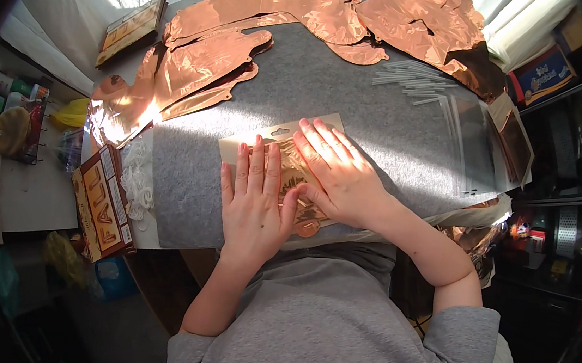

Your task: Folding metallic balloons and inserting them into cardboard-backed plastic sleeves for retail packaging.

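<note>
Our left hand (255, 202) and right hand (347, 185) lie flat, fingers (256, 167) straight, gripping nothing, on the rectangular beige-and-copper foil packet (296, 162); uneven pressure could crease it.

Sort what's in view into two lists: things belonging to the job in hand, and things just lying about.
Likely belonging: flat package under left hand and right hand; copper foil pieces; clear tubes; clear sleeves; white string.

Probably lying about: yellow plastic; blue bag; blue box.
</note>
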Available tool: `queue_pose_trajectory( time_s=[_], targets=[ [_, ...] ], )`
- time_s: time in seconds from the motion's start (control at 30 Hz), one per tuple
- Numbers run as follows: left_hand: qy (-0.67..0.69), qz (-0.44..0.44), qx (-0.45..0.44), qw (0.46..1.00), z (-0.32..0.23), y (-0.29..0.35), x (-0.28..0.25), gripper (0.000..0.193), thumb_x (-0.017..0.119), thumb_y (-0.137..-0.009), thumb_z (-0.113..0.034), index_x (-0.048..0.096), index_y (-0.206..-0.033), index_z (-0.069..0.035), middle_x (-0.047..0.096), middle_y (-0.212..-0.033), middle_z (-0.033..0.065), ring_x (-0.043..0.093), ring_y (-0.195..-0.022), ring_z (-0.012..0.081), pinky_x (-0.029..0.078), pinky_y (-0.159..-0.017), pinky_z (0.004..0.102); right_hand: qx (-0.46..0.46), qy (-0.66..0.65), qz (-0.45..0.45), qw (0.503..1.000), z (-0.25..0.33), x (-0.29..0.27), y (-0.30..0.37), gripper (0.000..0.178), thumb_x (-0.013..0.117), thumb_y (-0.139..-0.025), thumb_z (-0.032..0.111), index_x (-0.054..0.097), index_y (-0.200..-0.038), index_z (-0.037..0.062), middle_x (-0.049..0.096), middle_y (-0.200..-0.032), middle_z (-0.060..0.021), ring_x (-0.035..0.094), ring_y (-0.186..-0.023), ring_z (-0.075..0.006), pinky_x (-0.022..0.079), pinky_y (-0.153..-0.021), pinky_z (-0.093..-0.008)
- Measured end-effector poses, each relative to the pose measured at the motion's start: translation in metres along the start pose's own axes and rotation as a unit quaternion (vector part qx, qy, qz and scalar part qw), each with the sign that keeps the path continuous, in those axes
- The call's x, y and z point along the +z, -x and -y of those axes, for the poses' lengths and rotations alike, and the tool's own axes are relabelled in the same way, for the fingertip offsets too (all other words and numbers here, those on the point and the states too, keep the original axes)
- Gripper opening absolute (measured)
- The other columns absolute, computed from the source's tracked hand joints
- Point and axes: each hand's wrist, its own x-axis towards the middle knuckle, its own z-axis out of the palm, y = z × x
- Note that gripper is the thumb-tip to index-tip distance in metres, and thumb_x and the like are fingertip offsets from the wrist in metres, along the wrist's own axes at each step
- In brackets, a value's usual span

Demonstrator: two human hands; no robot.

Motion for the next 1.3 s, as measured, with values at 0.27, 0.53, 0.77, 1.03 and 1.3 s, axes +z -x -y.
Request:
queue_pose_trajectory(
  time_s=[0.27, 0.53, 0.77, 1.03, 1.3],
  targets=[
    [0.028, 0.036, 0.003, 0.999, 0.001, 0.007, -0.010, 0.069, 0.051, -0.108, -0.035, 0.035, -0.166, -0.002, 0.030, -0.174, 0.0215, 0.024, -0.163, 0.0394, 0.012, -0.130, 0.0583, 0.009, -0.004, -0.004, 1.000, 0.009, 0.003, 0.008, 0.080, 0.058, -0.103, 0.051, 0.038, -0.161, -0.0013, 0.035, -0.169, -0.0233, 0.036, -0.156, -0.0408, 0.029, -0.129, -0.0515],
    [0.106, 0.095, 0.058, 0.988, 0.007, 0.021, -0.039, 0.093, 0.064, -0.098, -0.048, 0.027, -0.168, 0.001, 0.018, -0.175, 0.0293, 0.011, -0.165, 0.0451, 0.005, -0.130, 0.0630, 0.040, -0.019, 0.013, 0.999, 0.026, 0.000, 0.021, 0.085, 0.061, -0.101, 0.047, 0.033, -0.164, -0.0017, 0.031, -0.172, -0.0224, 0.032, -0.158, -0.0400, 0.024, -0.131, -0.0506],
    [0.090, 0.138, 0.126, 0.978, 0.003, 0.024, -0.027, 0.114, 0.085, -0.078, -0.041, 0.028, -0.166, 0.004, 0.020, -0.173, 0.0318, 0.014, -0.163, 0.0485, 0.005, -0.130, 0.0654, 0.061, -0.001, -0.018, 0.998, 0.038, 0.003, 0.024, 0.083, 0.063, -0.099, 0.042, 0.036, -0.162, -0.0032, 0.033, -0.170, -0.0246, 0.034, -0.157, -0.0387, 0.025, -0.130, -0.0514],
    [0.012, 0.127, 0.148, 0.981, 0.007, 0.027, -0.022, 0.097, 0.068, -0.086, -0.036, 0.031, -0.164, 0.006, 0.022, -0.174, 0.0291, 0.015, -0.164, 0.0453, 0.002, -0.127, 0.0722, 0.066, -0.043, -0.064, 0.995, 0.040, 0.007, 0.029, 0.077, 0.060, -0.102, 0.041, 0.040, -0.160, -0.0061, 0.038, -0.166, -0.0273, 0.036, -0.156, -0.0407, 0.027, -0.130, -0.0517],
    [0.005, 0.141, 0.136, 0.981, 0.007, 0.026, -0.025, 0.098, 0.064, -0.085, -0.038, 0.029, -0.164, 0.008, 0.018, -0.175, 0.0312, 0.012, -0.165, 0.0460, 0.000, -0.127, 0.0721, 0.248, 0.094, -0.345, 0.900, -0.081, -0.065, 0.096, 0.020, 0.074, -0.094, 0.010, 0.075, -0.114, 0.0031, 0.072, -0.108, -0.0136, 0.070, -0.102, -0.0285, 0.056, -0.091, -0.0375]
  ],
)
